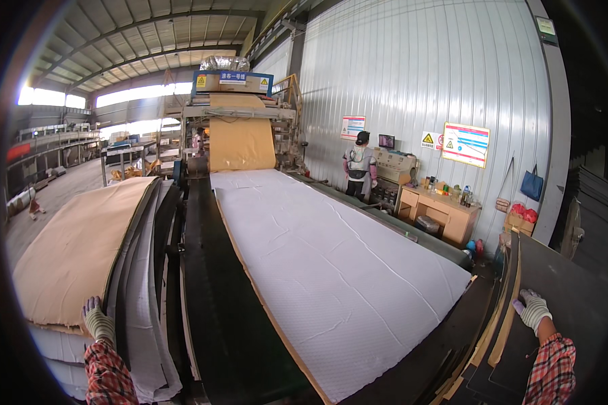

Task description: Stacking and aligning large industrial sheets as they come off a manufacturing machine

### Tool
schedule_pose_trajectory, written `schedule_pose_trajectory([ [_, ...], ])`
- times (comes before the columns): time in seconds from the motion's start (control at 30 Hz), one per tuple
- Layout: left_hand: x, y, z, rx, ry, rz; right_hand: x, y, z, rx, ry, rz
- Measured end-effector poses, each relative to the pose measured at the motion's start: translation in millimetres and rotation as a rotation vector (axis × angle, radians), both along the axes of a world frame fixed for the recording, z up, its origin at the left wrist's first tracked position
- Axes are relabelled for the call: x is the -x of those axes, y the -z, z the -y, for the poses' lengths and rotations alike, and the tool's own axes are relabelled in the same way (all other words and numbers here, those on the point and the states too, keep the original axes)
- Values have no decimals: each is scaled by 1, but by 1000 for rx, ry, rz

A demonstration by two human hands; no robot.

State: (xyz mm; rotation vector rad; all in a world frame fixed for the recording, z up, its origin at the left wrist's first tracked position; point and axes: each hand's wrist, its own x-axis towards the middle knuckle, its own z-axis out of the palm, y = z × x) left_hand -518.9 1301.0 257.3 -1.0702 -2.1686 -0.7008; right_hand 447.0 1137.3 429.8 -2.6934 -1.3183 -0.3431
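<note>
My left hand (98, 320), in a striped work glove, lies on the near right corner of a stack of large sheets (88, 243). The stack's top sheet is tan, with white and dark sheets drooping along its right side. At the right my gloved right hand (535, 308) rests on a pile of dark sheets (580, 290) by their tan-edged left side. Its fingers look stretched out, with the tips toward that edge. Between my hands a long white quilted sheet (331, 270), creased in places, lies on the dark conveyor belt (216, 310). Tan material shows along its left edge.
Ahead, a tan web (242, 143) comes down from a large machine (233, 82) onto the line. On the right a person (360, 165) stands by a control console (395, 165). A wooden desk (439, 209) with small items stands along the metal wall (412, 74).
</note>
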Motion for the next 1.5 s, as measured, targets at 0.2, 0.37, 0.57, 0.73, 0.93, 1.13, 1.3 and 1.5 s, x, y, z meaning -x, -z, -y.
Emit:
schedule_pose_trajectory([
  [0.2,2,3,-1,-11,-7,-9,3,0,0,-14,-3,16],
  [0.37,4,3,-1,-13,-1,-8,1,1,1,-21,-11,18],
  [0.57,5,4,-2,-5,-16,0,-1,1,0,-12,-15,5],
  [0.73,4,4,-1,-6,-15,2,-1,1,1,-9,-7,4],
  [0.93,6,5,-2,-16,-19,-9,2,-1,0,10,6,-9],
  [1.13,4,4,-2,-20,-12,-8,5,-3,1,16,8,-14],
  [1.3,14,12,-5,-29,-13,-30,2,-2,1,16,11,-15],
  [1.5,10,9,-4,-30,-3,-33,5,-3,1,16,16,-15],
])
